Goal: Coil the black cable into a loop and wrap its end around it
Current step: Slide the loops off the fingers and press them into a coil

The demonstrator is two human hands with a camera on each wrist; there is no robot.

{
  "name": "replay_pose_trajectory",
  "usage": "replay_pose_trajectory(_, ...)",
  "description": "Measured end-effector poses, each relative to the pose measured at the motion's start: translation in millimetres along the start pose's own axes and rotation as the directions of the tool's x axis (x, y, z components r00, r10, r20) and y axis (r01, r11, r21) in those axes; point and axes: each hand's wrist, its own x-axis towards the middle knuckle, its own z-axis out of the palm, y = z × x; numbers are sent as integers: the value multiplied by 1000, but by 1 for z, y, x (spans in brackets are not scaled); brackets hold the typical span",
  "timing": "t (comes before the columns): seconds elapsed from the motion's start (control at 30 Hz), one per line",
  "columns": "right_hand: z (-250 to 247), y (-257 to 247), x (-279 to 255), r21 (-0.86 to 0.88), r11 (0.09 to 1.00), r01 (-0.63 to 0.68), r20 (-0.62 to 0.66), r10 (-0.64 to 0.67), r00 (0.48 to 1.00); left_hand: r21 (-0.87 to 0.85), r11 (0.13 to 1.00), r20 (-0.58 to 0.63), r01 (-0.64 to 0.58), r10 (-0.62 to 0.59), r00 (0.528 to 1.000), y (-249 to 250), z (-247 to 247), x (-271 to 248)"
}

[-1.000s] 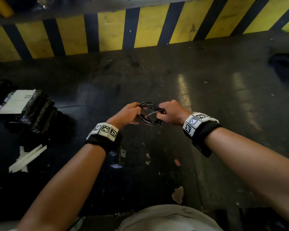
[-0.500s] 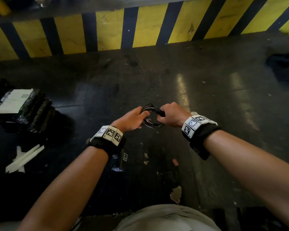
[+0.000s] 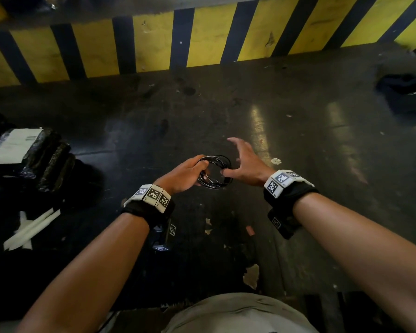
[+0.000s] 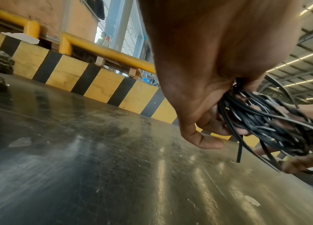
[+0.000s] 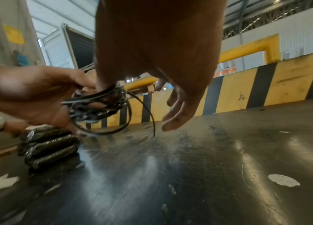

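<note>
The black cable (image 3: 215, 173) is a small coil of several turns, held above the dark floor. My left hand (image 3: 189, 170) grips the coil's left side, fingers curled round the strands. My right hand (image 3: 241, 161) is just right of the coil, fingers spread and holding nothing, its thumb close to the coil's right edge. In the left wrist view the bundled cable (image 4: 263, 121) sits in my left hand (image 4: 199, 115) and a short loose end (image 4: 239, 152) hangs down. In the right wrist view the coil (image 5: 94, 106) has a free strand (image 5: 150, 118) curving down beside my right hand's fingers (image 5: 178, 112).
Black wrapped bundles (image 3: 41, 162) carrying a white label lie at the left, with white strips (image 3: 27, 231) in front of them. A yellow-and-black striped barrier (image 3: 202, 42) runs along the far edge. A dark object (image 3: 406, 94) lies at the far right.
Earlier both hands gripped the coil. Now my right hand has let go and spread its fingers, while the left keeps hold. The coil has turned flatter toward the camera.
</note>
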Motion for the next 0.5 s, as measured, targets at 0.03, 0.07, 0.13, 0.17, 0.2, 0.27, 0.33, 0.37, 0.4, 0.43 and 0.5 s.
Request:
replay_pose_trajectory(0.03, -2, -2, 0, 3, 1000, -1, 82, 0, 997, 27, 1000, 8, -8, 8, 1000, 1, 0, -1)
replay_pose_trajectory(0.07, -4, -4, 1, 3, 1000, -7, 157, 6, 988, 56, 998, 12, -16, 16, 1000, 1, -1, -1)
replay_pose_trajectory(0.13, -4, -8, 0, 26, 1000, -11, 210, 5, 978, 105, 994, 11, -18, 17, 1000, 1, -3, -1)
replay_pose_trajectory(0.17, -3, -10, -1, 61, 998, -31, 209, 17, 978, 120, 993, 6, -9, 8, 1000, 1, -3, -2)
replay_pose_trajectory(0.2, -1, -11, -2, 118, 991, -65, 210, 39, 977, 133, 991, -2, 3, -3, 1000, 1, -4, -2)
replay_pose_trajectory(0.27, 5, -14, -6, 205, 973, -110, 196, 70, 978, 157, 987, -12, 29, -28, 1000, 1, -4, -2)
replay_pose_trajectory(0.33, 10, -14, -10, 189, 977, -101, 151, 72, 986, 195, 980, 15, 41, -44, 999, -1, -3, -2)
replay_pose_trajectory(0.37, 12, -14, -11, 171, 981, -93, 135, 70, 988, 214, 976, 38, 41, -50, 998, -2, -2, -2)
replay_pose_trajectory(0.4, 14, -14, -13, 152, 985, -86, 121, 68, 990, 234, 971, 62, 40, -56, 997, -2, -1, -2)
replay_pose_trajectory(0.43, 16, -14, -15, 124, 989, -78, 109, 64, 992, 260, 965, 84, 28, -51, 995, -3, 0, -3)
replay_pose_trajectory(0.5, 18, -14, -20, 33, 999, -42, 82, 39, 996, 286, 958, 93, -15, -12, 996, -1, 3, -2)
